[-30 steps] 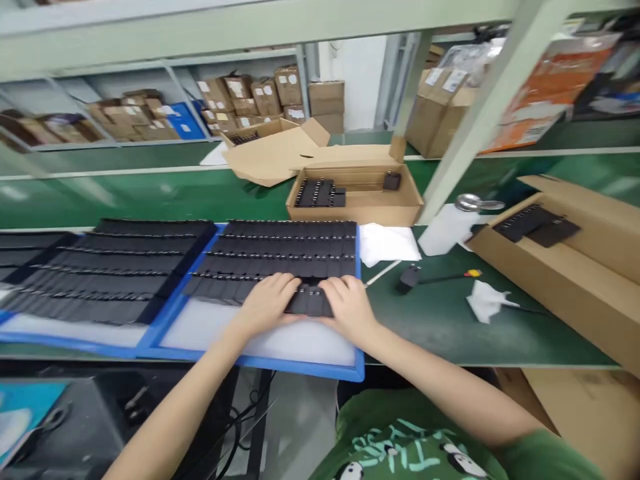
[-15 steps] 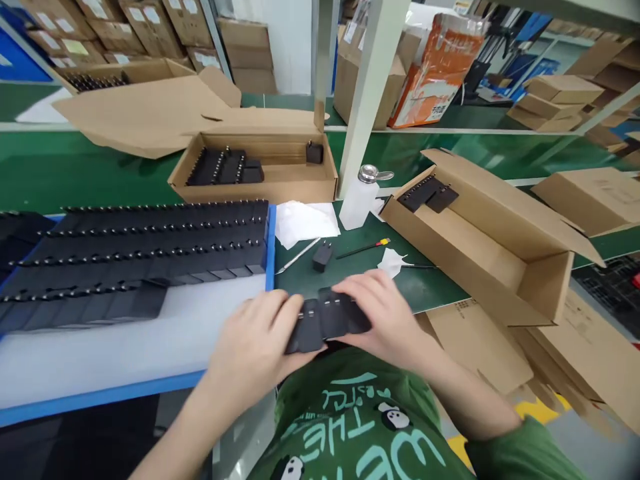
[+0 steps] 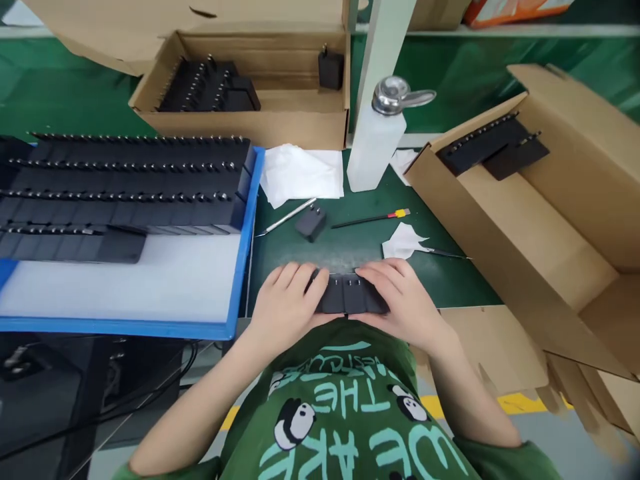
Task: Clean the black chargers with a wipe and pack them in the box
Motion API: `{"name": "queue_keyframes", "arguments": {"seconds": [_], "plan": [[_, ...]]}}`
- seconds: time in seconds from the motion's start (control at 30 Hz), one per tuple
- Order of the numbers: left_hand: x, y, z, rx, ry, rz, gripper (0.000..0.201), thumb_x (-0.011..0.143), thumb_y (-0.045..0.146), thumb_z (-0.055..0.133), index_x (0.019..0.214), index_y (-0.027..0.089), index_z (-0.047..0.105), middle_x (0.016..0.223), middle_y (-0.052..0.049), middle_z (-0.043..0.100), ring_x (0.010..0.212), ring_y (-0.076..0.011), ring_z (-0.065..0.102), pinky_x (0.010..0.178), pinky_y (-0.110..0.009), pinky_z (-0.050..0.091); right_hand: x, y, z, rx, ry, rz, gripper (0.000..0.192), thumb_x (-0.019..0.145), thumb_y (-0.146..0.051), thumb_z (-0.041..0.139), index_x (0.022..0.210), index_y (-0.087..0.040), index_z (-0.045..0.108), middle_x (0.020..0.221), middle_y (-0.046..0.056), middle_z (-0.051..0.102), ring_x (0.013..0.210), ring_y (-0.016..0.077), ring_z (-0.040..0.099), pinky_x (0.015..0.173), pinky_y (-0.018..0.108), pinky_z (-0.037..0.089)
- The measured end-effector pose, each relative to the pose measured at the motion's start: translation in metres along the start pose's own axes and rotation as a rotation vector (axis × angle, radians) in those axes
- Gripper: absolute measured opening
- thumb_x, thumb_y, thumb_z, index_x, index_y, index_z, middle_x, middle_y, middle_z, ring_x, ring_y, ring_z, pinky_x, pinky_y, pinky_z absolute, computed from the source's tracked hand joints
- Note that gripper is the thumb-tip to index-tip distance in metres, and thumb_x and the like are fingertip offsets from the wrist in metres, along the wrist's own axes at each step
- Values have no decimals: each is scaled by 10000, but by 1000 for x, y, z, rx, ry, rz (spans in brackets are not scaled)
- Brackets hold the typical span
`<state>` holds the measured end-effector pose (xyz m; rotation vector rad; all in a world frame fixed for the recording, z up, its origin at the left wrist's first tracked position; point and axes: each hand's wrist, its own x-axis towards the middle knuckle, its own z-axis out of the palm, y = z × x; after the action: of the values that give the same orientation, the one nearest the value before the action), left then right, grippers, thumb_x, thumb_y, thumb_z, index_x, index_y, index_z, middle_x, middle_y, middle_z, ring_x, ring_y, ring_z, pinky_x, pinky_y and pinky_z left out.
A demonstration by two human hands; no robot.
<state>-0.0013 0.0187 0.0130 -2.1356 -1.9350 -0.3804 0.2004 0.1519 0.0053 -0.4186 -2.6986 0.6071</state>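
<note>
Hands together: left hand (image 3: 285,303) and right hand (image 3: 400,303) pinch a short row of black adapters (image 3: 350,295) at the green bench's (image 3: 350,250) near edge, carried off the blue tray (image 3: 245,220) where it sat a second ago. Shirt (image 3: 345,413) lettering reads "WE ARE THE"; the smaller line is illegible.

Both hands' fingers (image 3: 295,283) hide the ends of the black adapter row (image 3: 350,297).
</note>
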Motion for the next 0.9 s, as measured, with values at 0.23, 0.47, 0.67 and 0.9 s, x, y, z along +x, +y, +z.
{"name": "queue_keyframes", "arguments": {"seconds": [0.23, 0.47, 0.67, 0.9], "plan": [[-23, -19, -23, -266, 63, -228, 919, 778, 676, 714, 1504, 219, 386, 1316, -184, 595, 1222, -380, 576, 1034, -523, 472, -26, 27, -24, 171, 468, 383, 542, 957, -484, 581, 1442, -277, 454, 1342, 143, 585, 1178, 299, 619, 935, 495, 558], [-47, -35, -19, -355, 137, -475, 889, 773, 657, 731, 1502, 252, 425, 1307, -172, 595, 1190, -394, 592, 939, -537, 515, -11, 47, -11, -17, 424, 476, 406, 826, -402, 770, 1192, -238, 705, 1246, 128, 681, 1084, 314, 619, 956, 523, 508], [-47, -38, -24, -360, 215, -458, 807, 807, 520, 772, 1487, 240, 440, 1284, -164, 607, 1187, -369, 593, 961, -526, 504, 8, 62, 0, 170, 449, 483, 115, 838, -313, 724, 925, -275, 788, 1213, 74, 733, 1265, 383, 553, 1086, 665, 379], [-23, -43, -37, -363, 274, -400, 594, 870, 276, 717, 1418, 246, 491, 1258, -117, 634, 1180, -283, 613, 999, -456, 516, 12, 69, -7, 613, 744, 537, 142, 897, -379, 658, 944, -272, 738, 850, 31, 731, 782, 236, 714, 708, 404, 593]]}}
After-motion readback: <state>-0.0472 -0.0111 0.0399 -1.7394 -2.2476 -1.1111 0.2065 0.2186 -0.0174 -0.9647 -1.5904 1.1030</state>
